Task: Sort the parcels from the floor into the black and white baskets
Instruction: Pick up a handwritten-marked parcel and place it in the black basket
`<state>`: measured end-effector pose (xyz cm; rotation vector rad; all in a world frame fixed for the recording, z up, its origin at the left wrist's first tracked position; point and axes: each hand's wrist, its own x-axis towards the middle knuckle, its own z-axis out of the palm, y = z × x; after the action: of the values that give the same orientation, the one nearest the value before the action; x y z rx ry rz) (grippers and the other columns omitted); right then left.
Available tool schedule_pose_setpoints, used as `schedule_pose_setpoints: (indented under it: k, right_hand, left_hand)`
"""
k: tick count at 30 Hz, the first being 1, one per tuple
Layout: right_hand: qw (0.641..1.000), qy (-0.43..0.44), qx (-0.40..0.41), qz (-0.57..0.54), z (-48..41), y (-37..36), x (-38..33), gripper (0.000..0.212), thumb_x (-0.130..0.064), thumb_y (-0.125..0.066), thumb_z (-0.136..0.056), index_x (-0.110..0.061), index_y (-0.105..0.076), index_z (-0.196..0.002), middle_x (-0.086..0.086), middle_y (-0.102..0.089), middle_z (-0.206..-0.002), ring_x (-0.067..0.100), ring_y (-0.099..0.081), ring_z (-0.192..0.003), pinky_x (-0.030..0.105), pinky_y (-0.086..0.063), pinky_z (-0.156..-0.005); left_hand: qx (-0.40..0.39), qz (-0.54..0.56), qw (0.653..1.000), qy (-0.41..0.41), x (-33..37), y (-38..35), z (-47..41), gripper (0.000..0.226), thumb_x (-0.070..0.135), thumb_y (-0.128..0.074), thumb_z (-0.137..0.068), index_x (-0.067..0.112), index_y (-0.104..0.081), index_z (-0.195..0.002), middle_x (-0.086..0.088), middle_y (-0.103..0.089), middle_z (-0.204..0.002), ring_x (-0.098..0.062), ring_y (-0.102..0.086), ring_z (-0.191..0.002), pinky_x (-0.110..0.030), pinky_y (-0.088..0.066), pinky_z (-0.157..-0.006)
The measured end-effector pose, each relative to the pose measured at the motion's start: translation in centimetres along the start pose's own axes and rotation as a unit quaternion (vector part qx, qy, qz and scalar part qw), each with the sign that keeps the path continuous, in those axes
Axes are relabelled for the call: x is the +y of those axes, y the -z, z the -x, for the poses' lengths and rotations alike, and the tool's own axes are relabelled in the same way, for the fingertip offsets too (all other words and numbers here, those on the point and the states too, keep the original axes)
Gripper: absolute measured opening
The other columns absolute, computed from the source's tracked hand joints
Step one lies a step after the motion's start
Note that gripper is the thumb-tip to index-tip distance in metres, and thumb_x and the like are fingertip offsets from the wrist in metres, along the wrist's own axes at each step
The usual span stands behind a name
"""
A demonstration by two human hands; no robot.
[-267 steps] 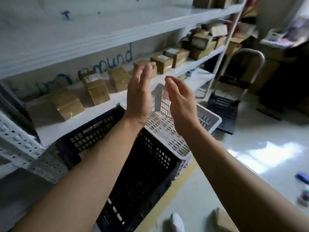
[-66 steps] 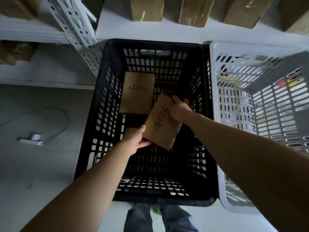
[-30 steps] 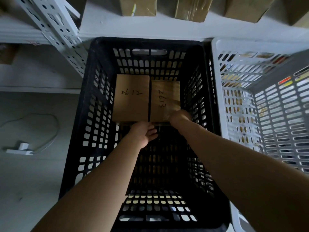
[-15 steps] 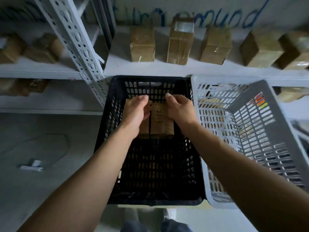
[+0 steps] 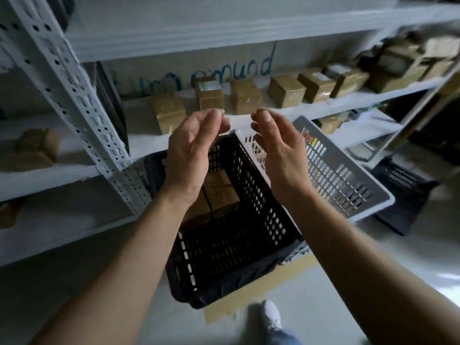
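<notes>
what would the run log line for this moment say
left hand: open, empty | right hand: open, empty | black basket: parcels inside | white basket: no parcel seen

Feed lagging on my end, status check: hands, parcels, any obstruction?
Both empty and open: left hand, right hand, raised over the black basket. Brown parcels lie flat inside it. Beside it the white basket; nothing blocking either.

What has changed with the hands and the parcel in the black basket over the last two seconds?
Both hands set the parcel marked 2613 down beside the other parcel in the black basket, let go and lifted out; the left hand and right hand now hover empty above it. The white basket stayed beside it.
</notes>
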<state>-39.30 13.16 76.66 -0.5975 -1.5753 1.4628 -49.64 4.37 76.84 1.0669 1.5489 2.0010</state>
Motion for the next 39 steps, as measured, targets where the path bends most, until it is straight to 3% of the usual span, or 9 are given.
schedule_pose_setpoints:
  k: [5, 12, 15, 19, 22, 26, 28, 35, 39]
  right_hand:
    - [0.993, -0.005, 0.122, -0.003, 6.6, 2.1, -2.2, 0.018, -0.025, -0.052, -0.095, -0.016, -0.061, -0.108, -0.003, -0.067, -0.102, 0.004, -0.064, -0.096, 0.019, -0.049, -0.084]
    - [0.953, 0.021, 0.301, 0.036, 18.0, 10.9, -6.5, 0.011, -0.017, -0.051, -0.096, -0.018, -0.061, -0.1, -0.007, -0.065, -0.089, -0.002, -0.062, -0.081, 0.013, -0.047, -0.074]
    - [0.92, 0.016, 0.386, 0.069, 24.2, 14.7, -8.6, 0.014, -0.018, -0.049, -0.097, -0.015, -0.06, -0.104, -0.008, -0.064, -0.092, -0.003, -0.062, -0.084, 0.012, -0.047, -0.076]
    - [0.859, 0.003, 0.499, 0.113, 34.1, 19.8, -11.4, 0.024, -0.021, -0.048, -0.097, -0.01, -0.055, -0.117, -0.004, -0.062, -0.106, 0.013, -0.059, -0.11, 0.026, -0.048, -0.097]
    - [0.813, -0.002, 0.566, 0.134, 42.5, 23.2, -13.4, 0.027, -0.022, -0.047, -0.097, -0.009, -0.053, -0.121, -0.001, -0.061, -0.112, 0.016, -0.058, -0.115, 0.028, -0.046, -0.101]
    - [0.788, -0.018, 0.594, 0.161, 53.3, 26.6, -14.6, 0.015, -0.025, -0.048, -0.097, -0.022, -0.057, -0.109, -0.006, -0.062, -0.106, 0.004, -0.061, -0.101, 0.019, -0.049, -0.086]
    - [0.783, -0.04, 0.599, 0.163, 58.3, 28.2, -14.5, 0.012, -0.028, -0.049, -0.096, -0.027, -0.057, -0.106, -0.007, -0.062, -0.107, 0.005, -0.06, -0.104, 0.019, -0.048, -0.087]
    - [0.754, -0.114, 0.632, 0.138, 71.5, 31.7, -13.3, 0.028, -0.027, -0.053, -0.095, -0.011, -0.056, -0.118, -0.008, -0.061, -0.103, 0.003, -0.059, -0.101, 0.013, -0.048, -0.088]
    - [0.734, -0.146, 0.649, 0.135, 75.5, 32.0, -12.1, 0.028, -0.031, -0.055, -0.093, -0.016, -0.057, -0.117, -0.009, -0.062, -0.101, 0.001, -0.059, -0.098, 0.014, -0.048, -0.085]
  left_hand:
    - [-0.142, 0.085, 0.985, 0.04, 1.4, -2.3, 3.4, 0.024, 0.032, -0.049, -0.094, 0.015, -0.063, -0.101, -0.003, -0.068, -0.097, -0.015, -0.065, -0.097, -0.021, -0.049, -0.084]
    - [-0.318, 0.142, 0.935, 0.071, 2.4, -11.3, 11.5, 0.02, 0.033, -0.051, -0.093, 0.019, -0.065, -0.098, -0.002, -0.069, -0.097, -0.021, -0.066, -0.1, -0.029, -0.049, -0.09]
    - [-0.383, 0.163, 0.905, 0.087, 3.4, -15.5, 16.1, 0.023, 0.031, -0.05, -0.092, 0.013, -0.063, -0.101, -0.005, -0.069, -0.096, -0.02, -0.067, -0.097, -0.026, -0.05, -0.087]
    - [-0.491, 0.161, 0.852, 0.085, 5.2, -21.0, 24.3, 0.023, 0.031, -0.047, -0.093, 0.016, -0.061, -0.103, -0.006, -0.067, -0.101, -0.021, -0.066, -0.101, -0.033, -0.05, -0.093]
    - [-0.559, 0.189, 0.801, 0.098, 7.0, -24.7, 31.7, 0.018, 0.021, -0.043, -0.098, 0.013, -0.059, -0.101, -0.008, -0.065, -0.1, -0.02, -0.065, -0.098, -0.029, -0.051, -0.089]
    - [-0.606, 0.195, 0.762, 0.121, 8.8, -27.5, 42.4, 0.017, 0.015, -0.042, -0.098, 0.011, -0.058, -0.1, -0.009, -0.064, -0.097, -0.021, -0.064, -0.096, -0.027, -0.052, -0.087]
    - [-0.617, 0.187, 0.752, 0.139, 9.3, -28.6, 47.6, 0.017, 0.015, -0.042, -0.098, 0.011, -0.058, -0.098, -0.009, -0.063, -0.097, -0.022, -0.064, -0.096, -0.027, -0.052, -0.087]
    - [-0.643, 0.128, 0.73, 0.195, 8.9, -30.9, 61.1, 0.022, 0.017, -0.043, -0.098, 0.003, -0.058, -0.106, -0.015, -0.063, -0.103, -0.029, -0.063, -0.103, -0.034, -0.051, -0.092]
    - [-0.658, 0.099, 0.718, 0.205, 7.8, -31.5, 64.5, 0.027, 0.02, -0.044, -0.099, 0.0, -0.058, -0.11, -0.017, -0.063, -0.105, -0.029, -0.063, -0.103, -0.034, -0.05, -0.092]
